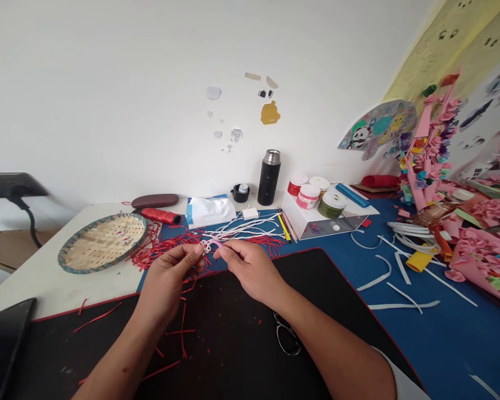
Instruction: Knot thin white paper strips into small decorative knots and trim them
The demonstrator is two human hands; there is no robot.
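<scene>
My left hand (170,275) and my right hand (245,266) meet above the far edge of a black mat (216,333). Both pinch a small piece of white and pink paper strip (210,244) between their fingertips. Red paper strips (166,244) and white strips (250,225) lie in a heap just behind the hands. Loose red bits are scattered over the mat under my left forearm. A pair of scissors (287,336) lies on the mat beside my right forearm.
A woven bamboo tray (102,241) sits at the left, with a red thread spool (160,215) behind it. A black flask (269,178), paint jars (312,194) on a white box and pink paper flowers (479,222) fill the back and right. White strips lie on the blue mat (400,289).
</scene>
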